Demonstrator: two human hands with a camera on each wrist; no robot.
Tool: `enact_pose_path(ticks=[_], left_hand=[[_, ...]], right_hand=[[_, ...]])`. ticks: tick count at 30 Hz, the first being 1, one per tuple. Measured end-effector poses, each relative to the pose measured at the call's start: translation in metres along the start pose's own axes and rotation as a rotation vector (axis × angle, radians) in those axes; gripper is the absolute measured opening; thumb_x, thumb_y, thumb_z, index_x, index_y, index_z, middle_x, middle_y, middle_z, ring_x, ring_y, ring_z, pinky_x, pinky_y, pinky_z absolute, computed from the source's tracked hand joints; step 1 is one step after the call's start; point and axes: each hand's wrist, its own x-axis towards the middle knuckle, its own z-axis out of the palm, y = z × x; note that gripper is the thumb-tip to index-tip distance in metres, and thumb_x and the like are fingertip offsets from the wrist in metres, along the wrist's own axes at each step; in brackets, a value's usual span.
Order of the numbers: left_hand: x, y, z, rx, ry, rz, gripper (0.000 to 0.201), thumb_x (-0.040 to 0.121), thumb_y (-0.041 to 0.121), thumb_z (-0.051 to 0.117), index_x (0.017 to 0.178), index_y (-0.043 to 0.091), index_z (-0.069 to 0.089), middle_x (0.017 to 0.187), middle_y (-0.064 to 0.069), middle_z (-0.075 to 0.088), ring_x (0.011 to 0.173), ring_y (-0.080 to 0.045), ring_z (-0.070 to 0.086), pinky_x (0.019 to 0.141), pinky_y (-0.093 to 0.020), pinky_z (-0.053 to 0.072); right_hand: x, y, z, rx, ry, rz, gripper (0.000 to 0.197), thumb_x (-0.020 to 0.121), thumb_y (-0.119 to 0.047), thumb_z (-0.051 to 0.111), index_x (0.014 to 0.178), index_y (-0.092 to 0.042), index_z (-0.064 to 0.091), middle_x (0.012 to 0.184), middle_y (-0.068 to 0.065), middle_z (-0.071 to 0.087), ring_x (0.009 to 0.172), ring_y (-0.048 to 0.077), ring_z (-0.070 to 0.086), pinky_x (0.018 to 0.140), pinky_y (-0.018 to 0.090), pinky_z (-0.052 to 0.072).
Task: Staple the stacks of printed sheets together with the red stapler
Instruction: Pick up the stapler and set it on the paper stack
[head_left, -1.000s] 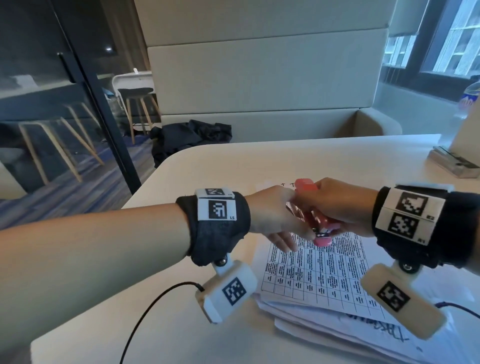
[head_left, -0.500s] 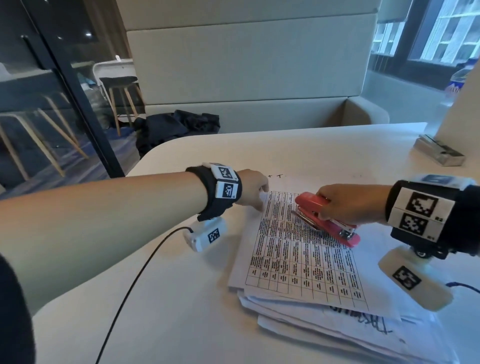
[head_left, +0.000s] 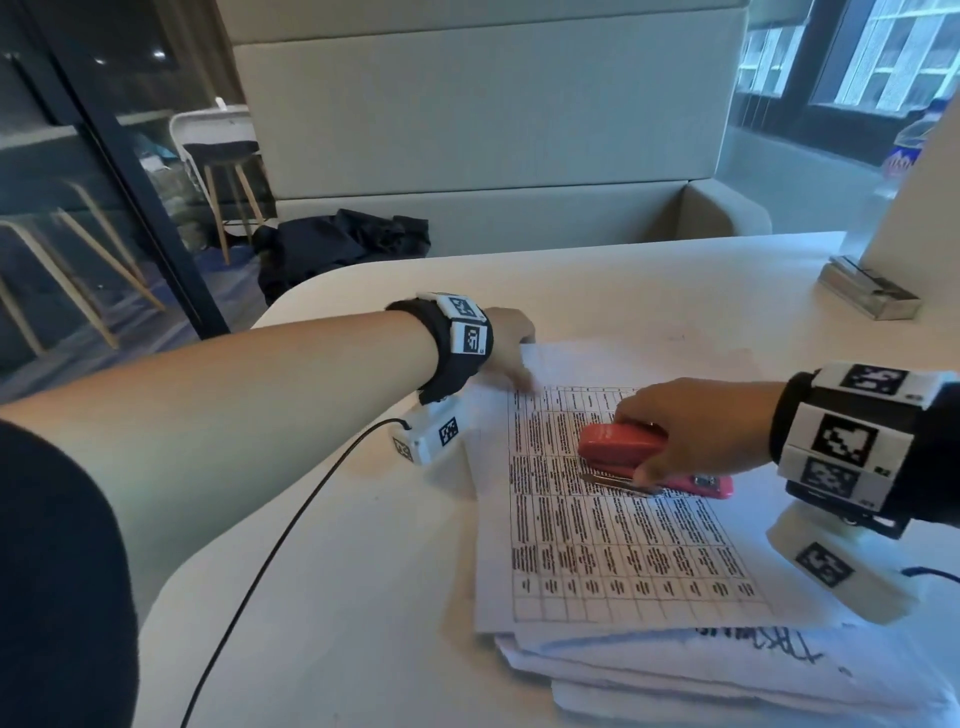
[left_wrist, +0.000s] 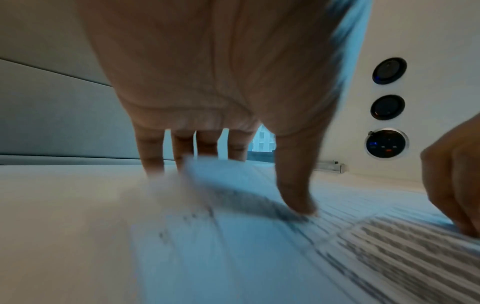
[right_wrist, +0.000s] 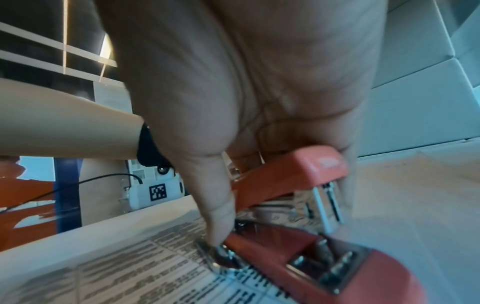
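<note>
A printed sheet with a table grid (head_left: 623, 545) lies on top of a loose pile of white papers (head_left: 727, 670) on the white table (head_left: 363, 597). My left hand (head_left: 519, 364) is at the sheet's far left corner. In the left wrist view the left hand (left_wrist: 239, 185) has its thumb (left_wrist: 296, 195) on top of the raised corner and its fingers behind it. My right hand (head_left: 636, 441) grips the red stapler (head_left: 608, 447), which rests on the sheet with its mouth pointing left. In the right wrist view the stapler (right_wrist: 298, 170) gapes a little, and the thumb (right_wrist: 221, 216) touches its base.
A metal box (head_left: 872, 293) stands at the table's back right, with a bottle (head_left: 919, 140) beyond it. A black cable (head_left: 270, 545) trails from my left wrist. Dark clothing (head_left: 343, 244) lies on the bench behind. The table's rounded edge runs along the left.
A second ago both hands met at the raised stapler. The left hand has since gone to the sheet's far left corner, and the right hand has lowered the stapler onto the sheet.
</note>
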Motion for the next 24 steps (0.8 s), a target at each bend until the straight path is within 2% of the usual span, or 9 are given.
enact_pose_path(ticks=[1,3,5,7,9,13,17,21,24], left_hand=[[0.000,-0.002,-0.001,-0.015,0.078,0.020,0.031,0.082,0.041,0.068,0.084,0.013,0.053,0.081,0.003,0.051,0.083,-0.022,0.049,0.063,-0.027,0.037],[-0.006,-0.006,-0.004,-0.026,0.151,0.038,0.037,0.089,0.031,0.061,0.065,0.016,0.037,0.067,0.004,0.037,0.073,-0.021,0.039,0.052,-0.027,0.024],[-0.020,-0.011,-0.010,-0.037,0.198,0.060,0.031,0.092,0.026,0.057,0.071,0.013,0.038,0.069,0.003,0.035,0.075,-0.020,0.037,0.051,-0.027,0.022],[-0.035,-0.020,-0.015,-0.102,0.266,0.071,0.017,0.094,0.023,0.054,0.091,0.008,0.047,0.079,0.002,0.041,0.081,-0.020,0.039,0.056,-0.028,0.026],[-0.055,-0.038,-0.017,-0.183,0.337,0.039,0.021,0.094,0.020,0.055,0.110,0.006,0.052,0.096,-0.001,0.047,0.086,-0.021,0.043,0.067,-0.025,0.030],[-0.100,-0.086,-0.017,-0.315,0.424,-0.150,0.017,0.094,0.019,0.054,0.099,0.003,0.059,0.091,-0.008,0.056,0.080,-0.022,0.050,0.067,-0.025,0.033],[-0.140,-0.131,0.010,-0.424,0.339,-0.477,0.037,0.095,0.023,0.053,0.064,0.010,0.038,0.067,-0.006,0.039,0.060,-0.022,0.036,0.051,-0.026,0.024],[-0.174,-0.156,0.049,-0.597,0.266,-0.673,0.015,0.096,0.019,0.052,0.091,0.006,0.055,0.093,-0.012,0.055,0.074,-0.029,0.052,0.061,-0.027,0.043],[-0.189,-0.171,0.076,-0.635,0.199,-0.726,0.018,0.092,0.013,0.057,0.106,0.001,0.056,0.103,-0.019,0.061,0.077,-0.029,0.055,0.064,-0.033,0.049]], right_hand=[[0.000,0.001,0.000,-0.014,0.013,-0.005,0.032,0.087,-0.041,0.064,0.115,-0.028,0.054,0.098,-0.011,0.059,0.085,0.004,0.055,0.081,0.020,0.045],[-0.001,0.003,-0.001,-0.038,0.043,-0.015,0.027,0.089,-0.037,0.064,0.112,-0.026,0.056,0.097,-0.011,0.059,0.082,0.003,0.053,0.078,0.020,0.044],[-0.002,0.004,-0.004,-0.078,0.067,-0.022,0.019,0.091,-0.033,0.061,0.108,-0.025,0.057,0.092,-0.010,0.059,0.077,0.001,0.051,0.074,0.019,0.043],[-0.004,0.003,-0.008,-0.114,0.084,-0.019,0.010,0.093,-0.031,0.057,0.101,-0.025,0.055,0.087,-0.011,0.057,0.073,0.001,0.050,0.066,0.017,0.040],[-0.010,-0.004,-0.013,-0.119,0.090,-0.016,0.007,0.095,-0.032,0.054,0.090,-0.029,0.049,0.084,-0.011,0.056,0.071,0.003,0.051,0.061,0.017,0.038],[-0.021,-0.032,-0.020,-0.072,0.080,-0.052,0.015,0.095,-0.038,0.051,0.085,-0.029,0.045,0.086,-0.007,0.058,0.074,0.011,0.056,0.069,0.029,0.048],[-0.026,-0.068,-0.013,-0.026,-0.001,-0.144,0.011,0.095,-0.034,0.050,0.091,-0.025,0.047,0.086,-0.004,0.059,0.070,0.011,0.055,0.069,0.032,0.050],[-0.028,-0.092,0.001,-0.093,-0.106,-0.189,0.011,0.094,-0.034,0.047,0.086,-0.027,0.045,0.086,-0.002,0.061,0.067,0.010,0.054,0.064,0.030,0.048],[-0.029,-0.096,0.004,-0.133,-0.176,-0.165,0.013,0.095,-0.037,0.046,0.093,-0.024,0.049,0.089,0.004,0.065,0.063,0.012,0.057,0.061,0.030,0.051]])
